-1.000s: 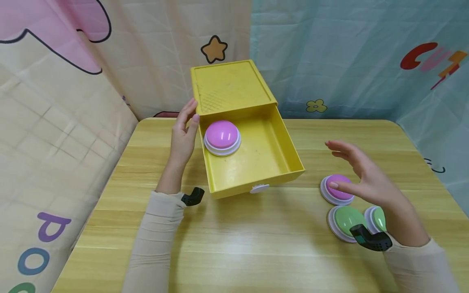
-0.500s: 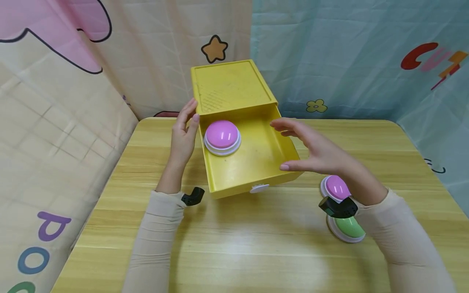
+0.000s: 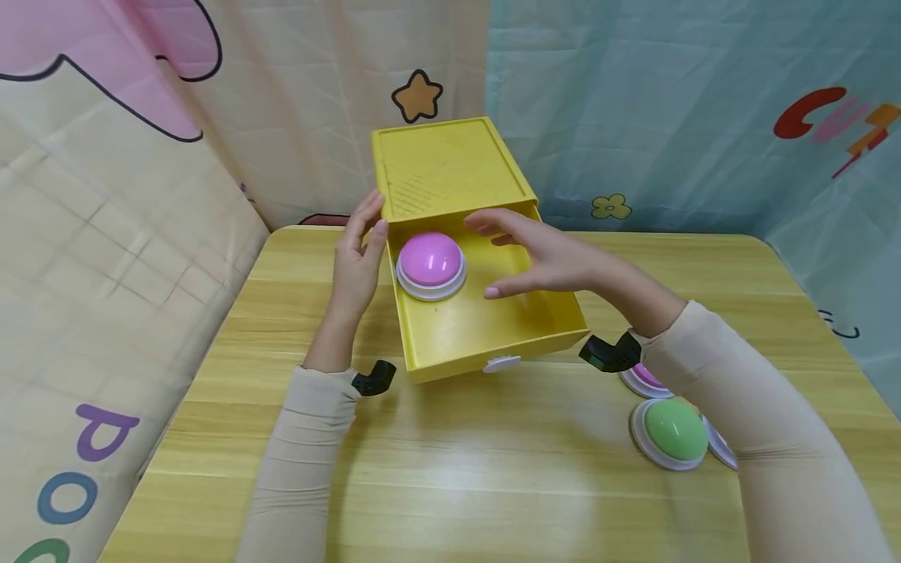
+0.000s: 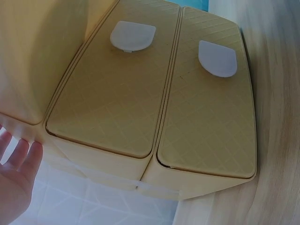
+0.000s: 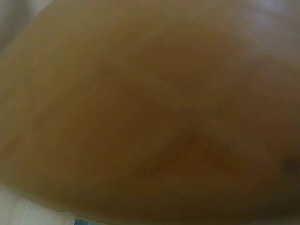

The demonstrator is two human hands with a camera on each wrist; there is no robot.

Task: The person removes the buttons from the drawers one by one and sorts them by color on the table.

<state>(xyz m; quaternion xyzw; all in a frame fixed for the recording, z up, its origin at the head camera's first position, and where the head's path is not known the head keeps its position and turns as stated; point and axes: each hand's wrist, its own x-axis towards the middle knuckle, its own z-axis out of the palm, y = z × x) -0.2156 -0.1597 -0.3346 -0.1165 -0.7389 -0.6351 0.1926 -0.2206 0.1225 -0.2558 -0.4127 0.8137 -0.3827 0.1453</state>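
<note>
A yellow drawer cabinet [image 3: 450,168] stands at the back of the table, its top drawer [image 3: 457,336] pulled out. Inside the drawer, at the left, sits a pink dome button [image 3: 431,262] on a white base. My left hand [image 3: 357,270] rests its fingers against the cabinet's left side. Over the drawer is my right hand [image 3: 538,254], fingers and thumb spread apart, just right of the pink button and holding nothing. In the left wrist view, two closed lower drawers [image 4: 110,89] with white handles show below the opened one. The right wrist view is a yellow blur.
On the table's right lie a green dome button [image 3: 676,430], a pink one [image 3: 644,381] partly under the right wrist, and another base [image 3: 719,446] mostly hidden by the sleeve. Patterned curtains [image 3: 633,102] close off the back and sides.
My right hand has moved left from above the loose buttons to over the open drawer, nearing the pink button inside. The left hand has stayed at the cabinet's side.
</note>
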